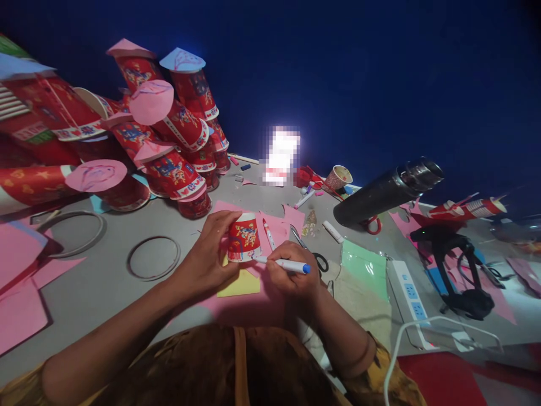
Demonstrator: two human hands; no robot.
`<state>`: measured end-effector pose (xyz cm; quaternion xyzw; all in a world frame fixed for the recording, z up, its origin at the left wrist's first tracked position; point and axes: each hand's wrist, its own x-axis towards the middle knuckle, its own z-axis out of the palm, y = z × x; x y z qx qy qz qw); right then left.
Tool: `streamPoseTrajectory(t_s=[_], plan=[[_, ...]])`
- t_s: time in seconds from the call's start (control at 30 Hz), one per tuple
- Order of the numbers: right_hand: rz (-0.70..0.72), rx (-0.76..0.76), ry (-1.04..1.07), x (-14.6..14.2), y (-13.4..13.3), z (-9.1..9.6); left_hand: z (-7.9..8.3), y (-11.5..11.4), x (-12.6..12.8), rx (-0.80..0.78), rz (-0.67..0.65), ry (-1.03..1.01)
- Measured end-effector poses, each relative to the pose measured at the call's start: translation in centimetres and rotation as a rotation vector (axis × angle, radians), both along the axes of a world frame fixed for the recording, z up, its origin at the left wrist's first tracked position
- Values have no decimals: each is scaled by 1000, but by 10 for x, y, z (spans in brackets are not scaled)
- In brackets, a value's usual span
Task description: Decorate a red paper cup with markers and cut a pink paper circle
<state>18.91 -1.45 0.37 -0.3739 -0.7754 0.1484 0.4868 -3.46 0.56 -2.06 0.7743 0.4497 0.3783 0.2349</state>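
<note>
My left hand [213,251] is closed around the side of a red paper cup [245,237] with a white rim and a printed figure. In my right hand [296,270] is a white marker [285,263] with a blue end, its tip touching the white band low on the cup. Blue marks show along that band. Beneath my hands lie pink paper [220,307] and a yellow sheet [243,283]. Just behind the cup rests a red-and-white marker [268,232]. Scissors [321,261] lie beyond my right hand, partly hidden.
Stacked red cups with paper cones [177,169] stand at the back left. Two rings [153,257] lie left of my arm. Rightward are a dark flask [380,194], a green sheet [366,268], a power strip [408,299] and a black strap frame [459,265]. A lit, blurred screen [281,155] stands behind.
</note>
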Motion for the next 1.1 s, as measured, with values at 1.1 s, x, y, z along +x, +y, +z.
streamPoseTrajectory(t_s=[1.1], plan=[[-20,-5,0,-1,-3,-3,1,-3,2,-4,50,23]])
